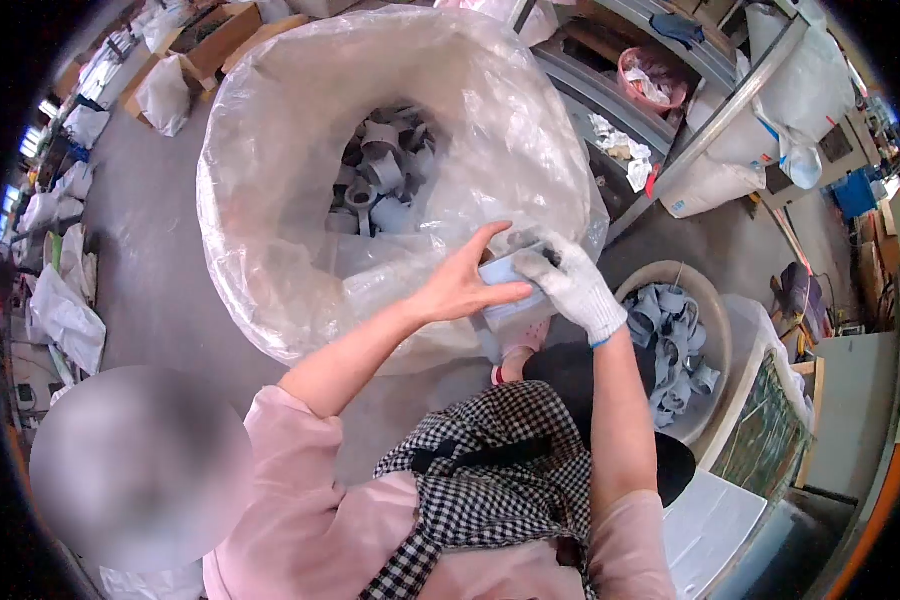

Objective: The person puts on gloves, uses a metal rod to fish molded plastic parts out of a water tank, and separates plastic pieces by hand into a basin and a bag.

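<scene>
In front of my body, over the near edge of a large clear plastic bag [270,130], both hands meet on a light grey-blue plastic part [503,272]. My bare left hand [460,280] grips its left side, thumb below and fingers above. My right hand [573,285], in a white glove with dark-stained fingertips, closes on the right side and partly hides it. The part's full shape cannot be made out. Inside the bag lie several grey curved plastic parts [382,172], some ring-shaped. A basin [722,325] at my right holds more grey-blue curved pieces [670,345].
A metal rack [725,115] stands at the upper right with a pink basket [653,80] on it. Cardboard boxes [215,40] and white bags [165,97] are at the upper left. A white flat panel [710,535] is at the lower right.
</scene>
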`<action>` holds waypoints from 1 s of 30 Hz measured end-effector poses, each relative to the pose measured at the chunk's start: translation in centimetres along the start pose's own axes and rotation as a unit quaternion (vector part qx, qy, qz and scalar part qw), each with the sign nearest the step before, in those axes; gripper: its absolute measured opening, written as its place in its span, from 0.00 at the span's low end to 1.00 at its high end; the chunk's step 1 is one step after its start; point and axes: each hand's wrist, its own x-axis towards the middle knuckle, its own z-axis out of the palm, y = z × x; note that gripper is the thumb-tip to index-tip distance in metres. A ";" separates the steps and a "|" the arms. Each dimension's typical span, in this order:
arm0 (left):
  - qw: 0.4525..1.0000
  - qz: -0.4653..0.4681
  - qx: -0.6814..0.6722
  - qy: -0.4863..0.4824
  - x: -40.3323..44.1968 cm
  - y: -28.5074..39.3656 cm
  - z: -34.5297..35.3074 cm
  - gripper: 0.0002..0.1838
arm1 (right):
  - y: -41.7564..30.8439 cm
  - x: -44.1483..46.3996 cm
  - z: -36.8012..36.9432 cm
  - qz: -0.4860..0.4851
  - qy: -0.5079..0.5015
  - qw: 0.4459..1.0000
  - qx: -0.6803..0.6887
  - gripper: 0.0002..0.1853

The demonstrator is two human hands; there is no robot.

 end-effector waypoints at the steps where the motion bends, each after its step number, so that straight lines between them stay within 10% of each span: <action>1: 1.000 0.014 0.009 -0.004 0.7 -1.0 0.0 0.45 | -0.2 0.0 -0.2 -0.029 0.008 0.999 -0.024 0.18; 8: 0.989 0.028 0.127 -0.064 3.8 -1.8 -4.8 0.44 | 3.3 3.3 0.5 -0.183 0.251 0.912 -0.270 0.18; 11: 0.970 -0.092 0.191 0.118 5.8 -3.1 -12.3 0.42 | 1.1 1.5 -4.0 -0.102 0.320 0.933 -0.128 0.19; 13: 0.960 0.011 0.225 0.166 7.7 -9.1 -20.3 0.46 | 3.2 -0.8 -8.4 -0.108 0.317 0.929 -0.156 0.17; 14: 0.923 -0.062 0.337 0.176 7.4 -12.4 -26.0 0.50 | 3.7 -2.7 -10.9 -0.085 0.308 0.939 -0.130 0.18; 15: 0.739 -0.119 0.621 0.234 7.4 -13.4 -29.5 0.54 | 3.5 -5.5 -13.3 0.013 0.299 0.949 -0.095 0.19; 16: 0.739 -0.109 0.626 0.224 6.8 -14.2 -31.7 0.54 | 4.4 -8.5 -15.8 0.008 0.332 0.925 -0.183 0.20; 18: 0.512 -0.366 0.744 0.224 5.4 -16.6 -36.1 0.46 | 8.5 -14.3 -20.5 0.112 0.363 0.903 -0.202 0.21; 20: 0.505 -0.375 0.775 0.065 5.5 -20.9 -43.1 0.40 | 13.3 -20.3 -23.5 0.188 0.389 0.869 -0.242 0.23; 24: 0.527 -0.445 0.702 0.179 12.0 -16.0 -36.2 0.36 | 25.6 -26.6 -22.1 0.441 0.320 0.807 -0.226 0.29; 27: 0.591 -0.065 0.704 0.388 17.6 -9.1 -18.2 0.28 | 37.2 -26.3 -16.1 0.515 0.364 0.761 -0.150 0.53; 30: 0.850 0.158 0.438 0.247 20.9 -2.0 -1.0 0.15 | 41.0 -25.1 -13.0 0.519 0.411 0.741 -0.111 0.38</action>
